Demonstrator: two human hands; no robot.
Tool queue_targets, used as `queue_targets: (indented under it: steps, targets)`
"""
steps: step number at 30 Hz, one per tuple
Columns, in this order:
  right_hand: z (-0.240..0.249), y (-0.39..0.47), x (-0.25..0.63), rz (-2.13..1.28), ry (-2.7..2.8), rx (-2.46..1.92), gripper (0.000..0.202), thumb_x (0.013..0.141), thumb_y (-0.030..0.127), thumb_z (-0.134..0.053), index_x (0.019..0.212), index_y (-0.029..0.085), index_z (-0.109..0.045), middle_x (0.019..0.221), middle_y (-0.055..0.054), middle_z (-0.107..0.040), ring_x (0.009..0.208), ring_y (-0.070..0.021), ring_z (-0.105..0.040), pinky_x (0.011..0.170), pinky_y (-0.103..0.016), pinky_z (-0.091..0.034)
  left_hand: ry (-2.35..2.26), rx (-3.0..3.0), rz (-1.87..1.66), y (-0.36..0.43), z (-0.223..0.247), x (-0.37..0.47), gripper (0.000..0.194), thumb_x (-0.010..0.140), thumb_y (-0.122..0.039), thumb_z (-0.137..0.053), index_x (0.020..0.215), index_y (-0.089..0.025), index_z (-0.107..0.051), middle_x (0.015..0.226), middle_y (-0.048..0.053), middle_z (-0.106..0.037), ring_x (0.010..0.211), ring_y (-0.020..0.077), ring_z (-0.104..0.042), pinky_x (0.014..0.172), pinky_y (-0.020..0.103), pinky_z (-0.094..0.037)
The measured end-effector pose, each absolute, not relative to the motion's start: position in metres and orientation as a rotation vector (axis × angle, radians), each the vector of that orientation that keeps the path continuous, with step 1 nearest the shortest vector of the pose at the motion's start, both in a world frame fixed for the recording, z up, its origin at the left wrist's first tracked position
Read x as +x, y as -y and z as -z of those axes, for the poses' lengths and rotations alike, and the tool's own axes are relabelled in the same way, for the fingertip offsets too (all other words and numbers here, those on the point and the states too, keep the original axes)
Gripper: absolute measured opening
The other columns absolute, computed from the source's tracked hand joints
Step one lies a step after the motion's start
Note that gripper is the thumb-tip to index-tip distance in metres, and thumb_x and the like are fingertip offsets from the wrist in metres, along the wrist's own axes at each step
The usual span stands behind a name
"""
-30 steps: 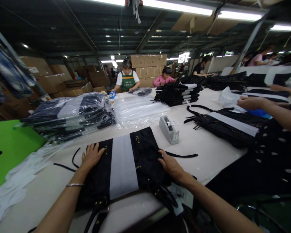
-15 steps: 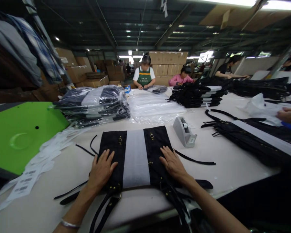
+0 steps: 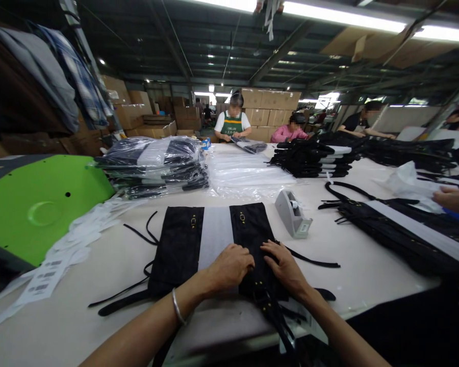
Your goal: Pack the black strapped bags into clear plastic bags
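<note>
A black bag with gold buckles lies flat on the pale table, a white sheet wrapped across its middle. My left hand reaches across the sheet to the bag's right part, its fingers curled and pressed together at the sheet's right edge; what is between the fingertips is too small to make out. Resting on the bag's right side, my right hand has its fingers apart and bent, holding nothing. Straps hang over the table's near edge.
A grey tape dispenser stands right of the bag. Behind are clear plastic sheets and wrapped bags. Left are a green machine and white labels. Another bag and a person's hand are at right.
My left hand has moved right, from the bag's left side across the white sheet, and its fingers have curled. My right hand stays on the right side, its fingers more bent. The view has tilted slightly.
</note>
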State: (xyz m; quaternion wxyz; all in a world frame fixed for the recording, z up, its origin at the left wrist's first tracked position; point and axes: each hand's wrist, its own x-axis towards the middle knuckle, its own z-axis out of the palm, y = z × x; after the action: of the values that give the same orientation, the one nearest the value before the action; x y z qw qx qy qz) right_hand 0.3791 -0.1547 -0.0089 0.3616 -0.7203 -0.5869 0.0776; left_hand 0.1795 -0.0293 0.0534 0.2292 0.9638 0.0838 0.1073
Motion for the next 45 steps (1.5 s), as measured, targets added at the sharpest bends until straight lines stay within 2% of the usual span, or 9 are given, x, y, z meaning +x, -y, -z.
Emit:
queue_targets:
  steps: [6, 11, 14, 19, 24, 29, 38, 43, 45]
  targets:
    - [-0.036, 0.125, 0.343, -0.467, 1.342, -1.747, 0.042, 0.084, 0.034, -0.065, 0.123, 0.020, -0.067, 0.101, -0.007, -0.069, 0.078, -0.0196, -0.065, 0.077, -0.035, -0.055, -0.609, 2.128, -0.549, -0.019, -0.100, 0.201, 0.023, 0.090, -0.033, -0.058, 0.076, -0.018, -0.068, 0.076, 0.004, -0.063, 0.080, 0.0184, -0.062, 0.080, 0.031, -0.049]
    - [-0.039, 0.074, 0.318, -0.978, 0.985, -1.511, 0.042, 0.084, 0.054, -0.063, 0.096, 0.015, -0.072, 0.079, -0.003, -0.070, 0.051, -0.0089, -0.055, 0.046, -0.021, -0.042, -0.670, 1.714, -0.567, -0.035, -0.097, 0.212, 0.029, 0.089, -0.042, -0.062, 0.099, -0.015, -0.066, 0.082, 0.005, -0.069, 0.065, 0.0148, -0.066, 0.063, 0.028, -0.054]
    - [-0.031, 0.058, 0.319, -0.992, 0.914, -1.504, 0.041, 0.081, 0.054, -0.068, 0.076, 0.014, -0.067, 0.075, -0.002, -0.070, 0.049, -0.0058, -0.053, 0.043, -0.017, -0.039, -0.795, 1.526, -0.708, -0.042, -0.078, 0.192, 0.039, 0.083, -0.036, -0.073, 0.114, -0.015, -0.062, 0.112, 0.014, -0.069, 0.094, 0.0231, -0.071, 0.080, 0.035, -0.057]
    - [-0.020, 0.045, 0.328, -0.912, 0.802, -1.677, 0.016, 0.082, 0.029, -0.069, 0.078, 0.016, -0.059, 0.061, 0.003, -0.064, 0.040, -0.0058, -0.050, 0.034, -0.016, -0.035, -1.112, 1.203, -0.912, -0.058, -0.043, 0.144, 0.050, 0.076, -0.021, -0.079, 0.120, -0.017, -0.054, 0.149, 0.019, -0.045, 0.142, 0.0303, -0.040, 0.108, 0.036, -0.042]
    - [-0.018, 0.033, 0.321, -0.879, 0.759, -1.809, 0.023, 0.078, 0.016, -0.070, 0.089, 0.020, -0.050, 0.051, 0.009, -0.059, 0.034, -0.0065, -0.049, 0.032, -0.015, -0.029, -1.070, 0.953, -0.776, -0.060, -0.038, 0.118, 0.027, 0.090, -0.026, -0.065, 0.114, -0.017, -0.055, 0.120, 0.015, -0.066, 0.098, 0.0211, -0.069, 0.081, 0.033, -0.056]
    - [-0.029, 0.031, 0.315, -1.213, 0.821, -1.797, 0.022, 0.086, 0.023, -0.058, 0.069, 0.021, -0.045, 0.038, 0.011, -0.041, 0.030, -0.0039, -0.031, 0.033, -0.015, -0.023, -0.910, 0.840, -0.567, -0.053, -0.040, 0.113, 0.028, 0.096, -0.037, -0.057, 0.092, -0.010, -0.064, 0.081, 0.013, -0.071, 0.061, 0.0183, -0.067, 0.061, 0.032, -0.057]
    - [-0.051, 0.040, 0.312, -1.720, 1.203, -1.663, 0.017, 0.080, 0.024, -0.058, 0.065, 0.016, -0.058, 0.047, 0.002, -0.054, 0.035, -0.0088, -0.046, 0.037, -0.019, -0.034, -0.747, 1.011, -0.461, -0.044, -0.033, 0.127, 0.046, 0.093, -0.055, -0.057, 0.099, -0.011, -0.070, 0.088, 0.012, -0.075, 0.071, 0.0201, -0.069, 0.070, 0.031, -0.057]
    - [-0.075, 0.053, 0.341, -1.386, 1.239, -1.809, 0.005, 0.078, 0.018, -0.066, 0.083, 0.017, -0.066, 0.065, 0.004, -0.066, 0.047, -0.0065, -0.057, 0.042, -0.014, -0.036, -1.053, 1.885, -0.251, -0.050, -0.042, 0.115, 0.045, 0.093, -0.055, -0.052, 0.088, -0.014, -0.072, 0.090, 0.011, -0.074, 0.092, 0.0314, -0.069, 0.076, 0.034, -0.052]
    - [-0.089, 0.081, 0.359, -1.261, 1.232, -1.867, 0.004, 0.079, 0.020, -0.066, 0.082, 0.018, -0.066, 0.063, 0.005, -0.064, 0.047, -0.0058, -0.055, 0.042, -0.014, -0.035, -1.223, 2.010, -0.324, -0.051, -0.047, 0.104, 0.036, 0.089, -0.047, -0.060, 0.104, -0.016, -0.070, 0.103, 0.014, -0.072, 0.103, 0.0363, -0.065, 0.080, 0.038, -0.050]
